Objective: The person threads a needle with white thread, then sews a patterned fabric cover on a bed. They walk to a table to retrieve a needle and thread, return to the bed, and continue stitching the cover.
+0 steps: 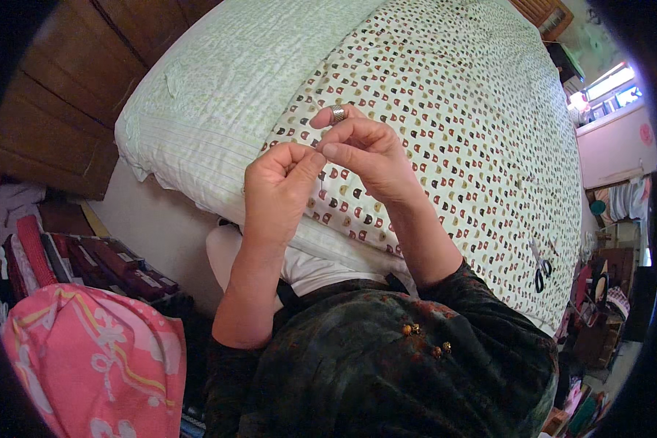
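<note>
Above the near edge of the bed, my left hand (pixel 276 186) and my right hand (pixel 376 153) meet fingertip to fingertip. Both are closed in a pinch of thumb and forefinger. What they pinch is too small to make out; a faint thin dark line, perhaps thread, shows just below the fingertips. A silver thimble-like band (pixel 336 114) sits on a finger of my right hand, whose other fingers curl loosely. Under the hands spreads a white cloth (pixel 445 117) printed with small red, black and tan shapes. Scissors (pixel 542 270) with dark handles lie on it to the right.
A pale green quilted cover (pixel 219 80) lies beside the printed cloth on the bed. Brown wooden doors (pixel 58 124) stand at the left. Folded dark red items (pixel 117 263) and a pink patterned cloth (pixel 102 358) are at the lower left. Shelves and clutter line the right side.
</note>
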Tool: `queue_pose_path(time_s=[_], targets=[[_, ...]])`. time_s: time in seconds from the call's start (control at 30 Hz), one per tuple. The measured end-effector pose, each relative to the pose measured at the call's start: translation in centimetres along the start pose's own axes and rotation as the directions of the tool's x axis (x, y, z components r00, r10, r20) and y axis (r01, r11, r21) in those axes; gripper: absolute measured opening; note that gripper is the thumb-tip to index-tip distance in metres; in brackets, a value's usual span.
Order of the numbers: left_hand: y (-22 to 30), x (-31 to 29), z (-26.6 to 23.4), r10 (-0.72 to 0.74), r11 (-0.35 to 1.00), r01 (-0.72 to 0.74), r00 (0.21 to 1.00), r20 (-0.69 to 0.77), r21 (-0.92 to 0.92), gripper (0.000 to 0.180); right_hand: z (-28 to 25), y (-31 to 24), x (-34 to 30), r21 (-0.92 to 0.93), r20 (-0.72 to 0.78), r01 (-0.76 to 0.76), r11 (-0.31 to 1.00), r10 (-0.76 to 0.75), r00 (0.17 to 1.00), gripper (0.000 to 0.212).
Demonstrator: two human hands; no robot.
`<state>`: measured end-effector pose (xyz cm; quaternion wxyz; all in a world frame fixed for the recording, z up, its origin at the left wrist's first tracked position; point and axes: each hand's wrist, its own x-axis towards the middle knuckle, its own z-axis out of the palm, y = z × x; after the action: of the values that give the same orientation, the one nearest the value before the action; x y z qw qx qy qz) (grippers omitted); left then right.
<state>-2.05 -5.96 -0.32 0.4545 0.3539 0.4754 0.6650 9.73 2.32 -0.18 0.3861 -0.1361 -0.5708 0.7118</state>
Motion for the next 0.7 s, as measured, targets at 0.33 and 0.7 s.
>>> queue_pose_path(time_s=[0.33,0.7], targets=[[-0.1,-0.2,0.5,-0.047,0.993,0.050,0.999,0.029,-0.110,0.010,1.2,1.4,-1.0,0.518,-0.062,-0.183,0.836,0.250,0.966,0.009],[0.3,-0.2,0.3,-0.095,0.972,0.098,0.995,0.023,-0.213,0.008,0.2,2.0,-1.7,0.448,-0.064,-0.186,0.874,0.239,0.969,0.014]])
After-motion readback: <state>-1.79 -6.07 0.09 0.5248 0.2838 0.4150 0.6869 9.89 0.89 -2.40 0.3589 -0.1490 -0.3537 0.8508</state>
